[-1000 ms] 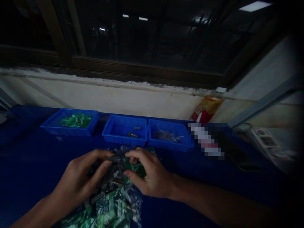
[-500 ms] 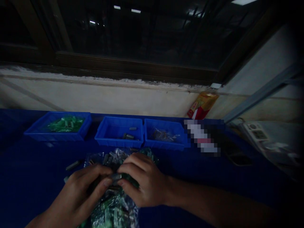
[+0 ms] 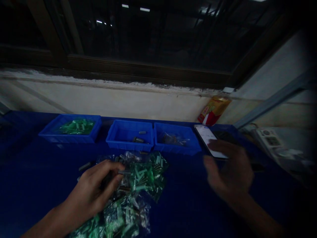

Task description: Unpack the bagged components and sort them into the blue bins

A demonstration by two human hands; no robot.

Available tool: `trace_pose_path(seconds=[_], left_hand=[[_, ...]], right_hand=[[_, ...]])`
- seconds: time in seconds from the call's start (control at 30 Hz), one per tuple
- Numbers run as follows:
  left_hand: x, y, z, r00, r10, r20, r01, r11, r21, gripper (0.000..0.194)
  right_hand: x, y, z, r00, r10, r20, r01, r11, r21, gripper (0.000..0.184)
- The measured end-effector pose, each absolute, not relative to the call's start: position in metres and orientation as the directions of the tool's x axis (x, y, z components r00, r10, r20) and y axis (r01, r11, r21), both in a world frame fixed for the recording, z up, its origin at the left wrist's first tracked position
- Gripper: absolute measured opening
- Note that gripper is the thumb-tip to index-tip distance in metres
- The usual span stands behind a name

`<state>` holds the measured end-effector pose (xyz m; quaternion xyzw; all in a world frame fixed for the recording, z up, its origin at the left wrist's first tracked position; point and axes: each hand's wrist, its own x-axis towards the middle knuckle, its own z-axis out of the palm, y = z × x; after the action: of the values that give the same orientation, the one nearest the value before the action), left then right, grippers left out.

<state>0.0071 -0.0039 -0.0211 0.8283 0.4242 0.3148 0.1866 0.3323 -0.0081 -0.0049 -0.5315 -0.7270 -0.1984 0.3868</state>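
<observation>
My left hand (image 3: 95,186) pinches a small grey cylindrical piece (image 3: 124,172) between thumb and fingertips, above a heap of clear plastic bags. Green bags (image 3: 148,175) with pale stick-shaped pieces inside lie just right of it, and more green bags (image 3: 121,215) spread toward the front edge. Far to the right, my right hand (image 3: 230,168), blurred by motion, has thumb and fingers apart with nothing visible between them. Its fingers overlap the lower end of a phone (image 3: 206,135) with a lit screen; whether they touch it, I cannot tell.
Three blue trays stand along the back: the left tray (image 3: 66,138) with a green bag, the middle tray (image 3: 128,145) with a few grey pieces, the right tray (image 3: 177,148) with a clear bag. A red and gold packet (image 3: 214,110) leans against the wall.
My right hand has left the grey piece and the bags and moved right to the phone, its fingers parting. My left hand still grips the piece. The view has shifted slightly.
</observation>
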Motion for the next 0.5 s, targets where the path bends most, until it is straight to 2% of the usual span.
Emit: trace_pose_path(seconds=[0.07,0.1,0.17,0.23,0.3,0.37,0.43,0.5], left_hand=[[0.008,-0.003,-0.023,0.456,0.811,0.366,0.573,-0.582,0.577,0.015],[0.009,-0.002,-0.023,0.468,0.800,0.375,0.559,-0.597,0.575,0.015],[0.010,-0.002,-0.022,0.500,0.781,0.374,0.536,-0.618,0.575,0.017],[0.010,-0.001,-0.020,0.506,0.771,0.387,0.522,-0.631,0.574,0.018],[0.008,0.000,-0.019,0.485,0.776,0.404,0.530,-0.628,0.570,0.018],[0.005,0.003,-0.018,0.462,0.788,0.406,0.544,-0.614,0.572,0.019],[0.002,0.006,-0.018,0.433,0.792,0.430,0.555,-0.611,0.565,0.020],[-0.001,0.009,-0.019,0.426,0.796,0.430,0.560,-0.605,0.565,0.021]], right_hand=[[0.394,-0.015,-0.015,0.028,0.655,0.755,0.998,0.024,-0.058,0.027],[0.421,-0.018,-0.023,0.095,0.604,0.791,0.994,-0.102,-0.042,0.032],[0.460,-0.021,-0.036,0.194,0.736,0.648,0.968,-0.250,-0.005,0.038],[0.472,-0.021,-0.041,0.251,0.782,0.571,0.950,-0.311,0.008,0.041],[0.460,-0.018,-0.036,0.240,0.772,0.589,0.958,-0.288,-0.013,0.044],[0.431,-0.015,-0.024,0.223,0.710,0.668,0.967,-0.247,-0.061,0.042],[0.391,-0.014,-0.014,0.047,0.762,0.646,0.999,-0.041,-0.025,0.035],[0.346,-0.013,-0.009,-0.148,0.729,0.668,0.977,0.214,-0.017,0.028]])
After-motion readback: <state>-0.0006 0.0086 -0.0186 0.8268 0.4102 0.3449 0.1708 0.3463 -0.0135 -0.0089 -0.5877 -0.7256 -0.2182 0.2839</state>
